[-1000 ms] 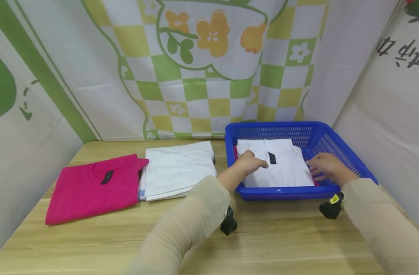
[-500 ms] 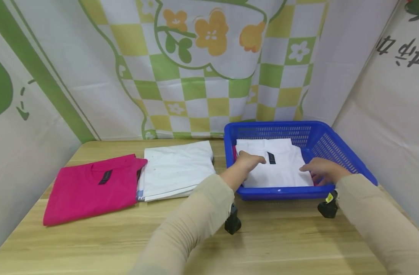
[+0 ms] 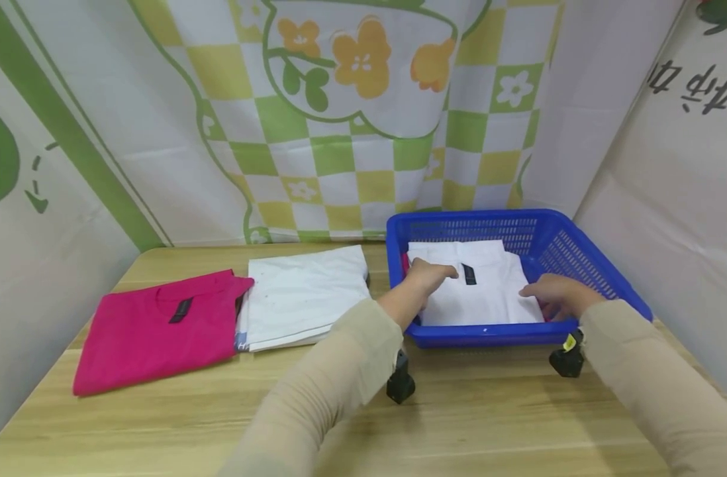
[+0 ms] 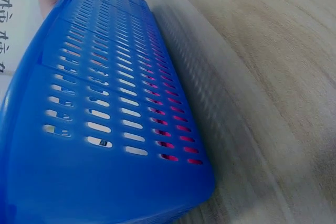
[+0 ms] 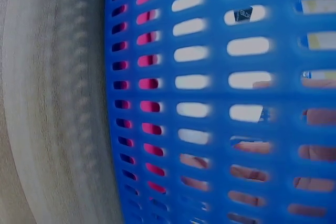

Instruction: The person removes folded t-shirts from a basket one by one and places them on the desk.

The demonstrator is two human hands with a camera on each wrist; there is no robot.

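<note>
A folded white T-shirt with a dark neck label lies in a blue plastic basket, on top of pink cloth seen through the slots. My left hand grips the T-shirt's left edge, thumb over the top near the label, the other fingers mostly hidden beside it. At the right edge, my right hand holds the T-shirt with its thumb on top. Its bent fingers show through the slots in the right wrist view, level with the white cloth.
Left of the basket, a folded white garment lies on the wooden table, beside a folded pink T-shirt. Behind hangs a checked curtain. A pale side wall stands close to the basket's right side.
My right hand has shifted slightly left, bringing its thumb onto the T-shirt's right edge. My left hand has settled slightly at the left edge. The folded clothes and basket keep their places.
</note>
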